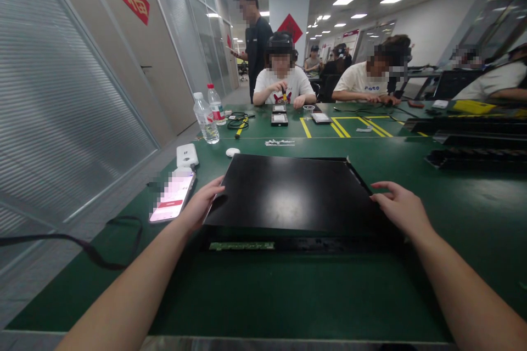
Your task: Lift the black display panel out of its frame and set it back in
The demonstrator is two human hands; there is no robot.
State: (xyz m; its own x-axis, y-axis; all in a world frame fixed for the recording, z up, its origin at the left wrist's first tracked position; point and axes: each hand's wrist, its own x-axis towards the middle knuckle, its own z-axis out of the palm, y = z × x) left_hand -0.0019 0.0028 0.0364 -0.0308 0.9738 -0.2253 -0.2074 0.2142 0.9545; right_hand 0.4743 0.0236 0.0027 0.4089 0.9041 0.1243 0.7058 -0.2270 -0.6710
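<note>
A glossy black flat panel, which looks like a display screen (284, 192), is tilted above the green table in front of me. My left hand (205, 200) pinches its left edge between thumb and fingers. At the right edge my right hand (399, 205) has its thumb and a finger on the panel, with the index finger stretched out. Under the panel's near edge lies a dark frame (329, 244) with a green circuit strip (242, 245) showing. A dark rim also shows behind the panel's far right corner.
Left of the panel are a lit phone (173, 197), a white power bank (187, 155) and a black strap (86, 244). Two bottles (206, 120) stand farther back. Dark trays (486, 156) lie at right. Across the table (288, 301), a person (284, 77) works with small drives (279, 119).
</note>
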